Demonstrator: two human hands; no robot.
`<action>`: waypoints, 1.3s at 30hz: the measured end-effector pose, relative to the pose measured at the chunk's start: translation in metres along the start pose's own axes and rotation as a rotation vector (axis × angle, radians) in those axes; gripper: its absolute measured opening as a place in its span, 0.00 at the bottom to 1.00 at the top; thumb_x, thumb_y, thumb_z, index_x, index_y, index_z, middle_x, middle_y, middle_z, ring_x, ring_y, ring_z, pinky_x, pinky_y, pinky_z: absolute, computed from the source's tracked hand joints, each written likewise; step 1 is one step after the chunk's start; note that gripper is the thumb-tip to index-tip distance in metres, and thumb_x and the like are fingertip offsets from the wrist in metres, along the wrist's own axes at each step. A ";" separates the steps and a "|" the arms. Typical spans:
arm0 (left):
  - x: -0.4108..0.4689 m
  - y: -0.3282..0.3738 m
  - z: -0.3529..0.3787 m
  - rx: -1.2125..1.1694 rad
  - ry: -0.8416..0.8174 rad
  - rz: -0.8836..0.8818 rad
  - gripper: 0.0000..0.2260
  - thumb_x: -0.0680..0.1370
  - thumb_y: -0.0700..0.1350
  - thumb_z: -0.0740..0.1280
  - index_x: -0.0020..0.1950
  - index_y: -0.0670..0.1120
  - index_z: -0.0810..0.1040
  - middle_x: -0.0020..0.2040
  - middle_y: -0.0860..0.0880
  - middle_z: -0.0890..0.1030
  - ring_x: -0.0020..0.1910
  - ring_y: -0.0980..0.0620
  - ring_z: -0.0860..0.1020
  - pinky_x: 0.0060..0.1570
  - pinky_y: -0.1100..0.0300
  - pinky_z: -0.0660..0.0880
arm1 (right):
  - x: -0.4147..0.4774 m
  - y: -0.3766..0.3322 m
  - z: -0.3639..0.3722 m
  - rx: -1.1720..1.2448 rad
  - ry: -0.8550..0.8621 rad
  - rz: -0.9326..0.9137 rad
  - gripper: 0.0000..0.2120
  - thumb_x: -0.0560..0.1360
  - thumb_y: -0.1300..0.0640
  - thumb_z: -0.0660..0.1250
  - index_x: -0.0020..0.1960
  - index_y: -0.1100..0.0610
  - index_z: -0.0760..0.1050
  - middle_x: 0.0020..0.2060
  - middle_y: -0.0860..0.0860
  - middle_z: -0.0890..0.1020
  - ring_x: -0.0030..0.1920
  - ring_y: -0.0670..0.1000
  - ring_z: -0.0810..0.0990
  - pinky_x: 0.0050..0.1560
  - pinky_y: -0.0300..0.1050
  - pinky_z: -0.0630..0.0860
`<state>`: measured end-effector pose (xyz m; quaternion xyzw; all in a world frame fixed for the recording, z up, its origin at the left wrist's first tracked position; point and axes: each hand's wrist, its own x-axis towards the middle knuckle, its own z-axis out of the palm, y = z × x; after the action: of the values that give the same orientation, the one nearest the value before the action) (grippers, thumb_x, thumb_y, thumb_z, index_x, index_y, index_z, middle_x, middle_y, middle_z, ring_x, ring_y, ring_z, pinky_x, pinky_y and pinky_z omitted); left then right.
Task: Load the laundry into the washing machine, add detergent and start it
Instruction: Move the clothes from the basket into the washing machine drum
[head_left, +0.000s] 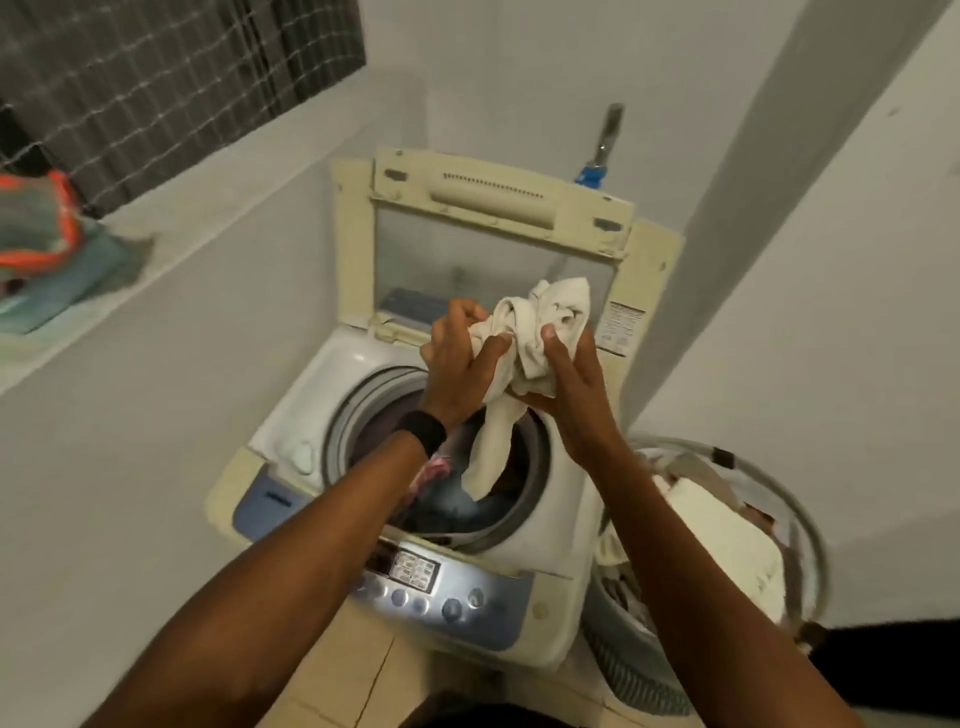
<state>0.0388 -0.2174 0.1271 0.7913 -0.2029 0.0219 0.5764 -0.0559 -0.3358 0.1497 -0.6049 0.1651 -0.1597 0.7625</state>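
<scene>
Dim soft light; edges bent, left perhaps motion-blurred.

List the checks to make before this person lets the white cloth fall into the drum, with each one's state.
1. The lid stands raised, clear of the opening: ok.
2. The left hand and right hand both grip the white cloth: ok.
3. The cloth's tail hangs into the drum: ok.
4. Room left above the clothes in the drum: cannot tell.
5. All laundry out of the basket: not ok, items remain inside.
6. Detergent at hand: cannot tell.
</scene>
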 end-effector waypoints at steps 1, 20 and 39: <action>-0.002 -0.012 -0.010 0.015 0.015 -0.027 0.11 0.73 0.60 0.64 0.51 0.59 0.66 0.50 0.59 0.72 0.54 0.46 0.73 0.60 0.38 0.71 | 0.002 0.009 0.011 -0.007 -0.017 0.007 0.25 0.83 0.49 0.65 0.77 0.48 0.64 0.68 0.52 0.79 0.65 0.54 0.81 0.56 0.61 0.82; -0.019 -0.093 -0.013 0.382 -0.471 -0.173 0.14 0.82 0.45 0.64 0.67 0.52 0.75 0.55 0.49 0.83 0.54 0.46 0.80 0.56 0.52 0.76 | 0.005 0.066 -0.010 -0.696 -0.272 0.301 0.13 0.83 0.53 0.65 0.65 0.55 0.78 0.57 0.54 0.81 0.56 0.52 0.80 0.61 0.51 0.79; -0.089 -0.048 0.245 0.499 -1.126 0.041 0.20 0.79 0.48 0.70 0.71 0.48 0.74 0.65 0.45 0.80 0.64 0.41 0.78 0.63 0.52 0.75 | -0.111 0.079 -0.248 -0.570 0.558 0.414 0.08 0.79 0.59 0.70 0.58 0.54 0.83 0.43 0.46 0.81 0.49 0.47 0.81 0.42 0.37 0.73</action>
<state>-0.0746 -0.4044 -0.0221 0.7884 -0.4800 -0.3414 0.1776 -0.2621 -0.4849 0.0266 -0.6788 0.5193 -0.1090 0.5077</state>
